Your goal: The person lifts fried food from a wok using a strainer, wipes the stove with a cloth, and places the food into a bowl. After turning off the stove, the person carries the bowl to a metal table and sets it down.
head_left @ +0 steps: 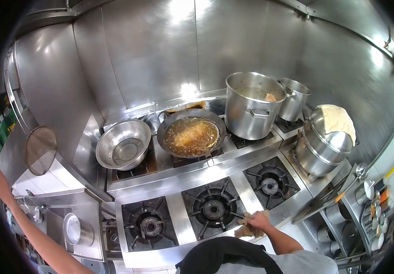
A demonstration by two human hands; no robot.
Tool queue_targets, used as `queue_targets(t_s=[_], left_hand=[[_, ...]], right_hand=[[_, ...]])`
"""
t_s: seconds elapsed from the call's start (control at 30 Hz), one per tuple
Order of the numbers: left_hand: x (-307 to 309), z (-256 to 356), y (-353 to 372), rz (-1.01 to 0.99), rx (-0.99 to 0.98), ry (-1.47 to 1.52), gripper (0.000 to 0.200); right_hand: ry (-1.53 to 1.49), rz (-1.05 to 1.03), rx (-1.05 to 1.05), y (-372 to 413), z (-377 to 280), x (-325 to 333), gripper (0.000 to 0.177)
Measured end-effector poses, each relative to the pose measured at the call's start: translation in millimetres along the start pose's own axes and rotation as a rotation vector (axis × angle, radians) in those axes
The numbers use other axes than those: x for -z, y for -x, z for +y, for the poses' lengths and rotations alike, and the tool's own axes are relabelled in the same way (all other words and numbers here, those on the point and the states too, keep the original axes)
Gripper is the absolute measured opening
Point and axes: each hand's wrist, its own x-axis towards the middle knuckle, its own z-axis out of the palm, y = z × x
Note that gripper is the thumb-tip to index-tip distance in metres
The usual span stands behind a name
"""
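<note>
My right hand [259, 220] is closed on a crumpled brown cloth [248, 230] at the front edge of the stove [181, 214], beside the middle front burner [214, 209]. Far to the left, my left arm stretches out, and my left hand [0, 181] reaches the dark edge of the view. Its fingers are too cut off to show whether they grip anything. A round mesh strainer [41, 150] hangs just right of that hand. On the back row, a wok [162, 141] holds bubbling oil with a golden mass of food [192, 133] in it.
A steel bowl [108, 148] stands left of the wok. To its right are a tall stockpot [247, 119] with liquid, a smaller pot [294, 101] and a lidded steamer [313, 155] draped with a cloth [336, 119]. A sink [94, 219] holds a pot [84, 232]. Utensils hang at right.
</note>
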Motion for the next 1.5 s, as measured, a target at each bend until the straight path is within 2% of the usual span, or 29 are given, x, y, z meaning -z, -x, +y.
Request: queue_targets(t_s=[0.07,0.1,0.13,0.17,0.3,0.37,0.43,0.47,0.5,0.57,0.63,0.7,0.73,0.77,0.8,0.83,0.9,0.93,1.0,1.03,1.07,1.13,1.2,1.23,1.3,1.37,1.4,1.47,1.5], left_hand=[[-15,-1,5,0.062,-0.020,0.021,0.055],[-21,-2,7,0.046,-0.056,-0.252,0.057],[-27,-2,9,0.029,-0.090,-0.527,0.058],[-26,-1,10,0.028,-0.085,-0.526,0.058],[-17,8,5,-0.102,-0.050,-0.357,0.056],[-8,7,2,-0.164,-0.019,-0.282,0.055],[2,3,-2,-0.225,0.012,-0.211,0.054],[8,4,-4,-0.224,0.019,-0.219,0.054],[14,6,-5,-0.221,0.073,-0.126,0.053],[22,14,-7,-0.217,0.129,-0.036,0.051],[25,20,-3,-0.027,0.126,0.030,0.049],[29,22,-3,0.167,0.125,0.091,0.048],[39,23,-5,0.264,0.122,0.120,0.047],[52,25,-6,0.262,0.122,0.115,0.047],[85,36,-8,0.097,0.275,0.312,0.037],[109,45,-11,-0.073,0.424,0.509,0.052],[119,50,-11,-0.006,0.419,0.527,0.051],[122,53,-10,0.063,0.428,0.547,0.052],[127,57,-10,0.061,0.460,0.655,0.050],[128,55,-11,0.060,0.491,0.762,0.049],[126,51,-12,0.060,0.506,0.747,0.049],[116,43,-14,-0.085,0.472,0.648,0.057],[124,46,-13,-0.069,0.462,0.615,0.057],[132,49,-14,-0.087,0.491,0.664,0.057],[137,54,-17,-0.103,0.516,0.716,0.056],[136,60,-13,0.164,0.472,0.706,0.044],[137,61,-13,0.166,0.470,0.708,0.044],[141,59,-15,0.013,0.555,0.759,0.043],[136,56,-14,0.019,0.556,0.758,0.043]], right_hand=[[-0.278,0.163,-0.269,8,-9,0,0.033],[-0.274,0.164,-0.272,13,-17,10,0.033],[-0.351,0.073,-0.372,16,-24,21,0.034],[-0.429,-0.018,-0.471,15,-27,28,0.034],[-0.464,0.004,-0.468,18,-29,31,0.037],[-0.532,0.025,-0.468,17,-28,30,0.029],[-0.493,0.080,-0.512,30,-48,57,0.031],[-0.451,0.132,-0.567,32,-55,67,0.035],[-0.456,0.084,-0.546,35,-49,61,0.040],[-0.486,0.087,-0.543,32,-41,53,0.037],[-0.509,0.092,-0.535,25,-39,56,0.034],[-0.623,0.260,-0.614,6,-39,67,0.031],[-0.622,0.260,-0.605,-6,-42,77,0.031],[-0.676,0.370,-0.622,-18,-44,88,0.031],[-0.731,0.479,-0.643,-25,-45,97,0.031],[-0.733,0.474,-0.645,-33,-41,100,0.031],[-0.610,0.512,-0.490,-50,-29,94,0.031],[-0.610,0.510,-0.490,-52,-25,89,0.031],[-0.487,0.410,-0.456,-61,-19,84,0.036],[-0.484,0.411,-0.440,-68,-19,81,0.036],[-0.544,0.371,-0.438,-76,-21,78,0.038],[-0.597,0.326,-0.426,-90,-37,98,0.040],[-1.197,0.189,-0.526,-101,-85,163,0.037],[-1.201,0.186,-0.527,-115,-93,174,0.037],[-1.693,0.063,-0.507,-139,-103,190,0.038],[-1.894,0.055,-0.470,-164,-116,199,0.039],[-1.897,0.059,-0.470,-173,-119,206,0.039],[-2.170,-0.066,-0.286,-191,-127,219,0.041],[-2.172,-0.066,-0.279,-200,-129,225,0.041]])
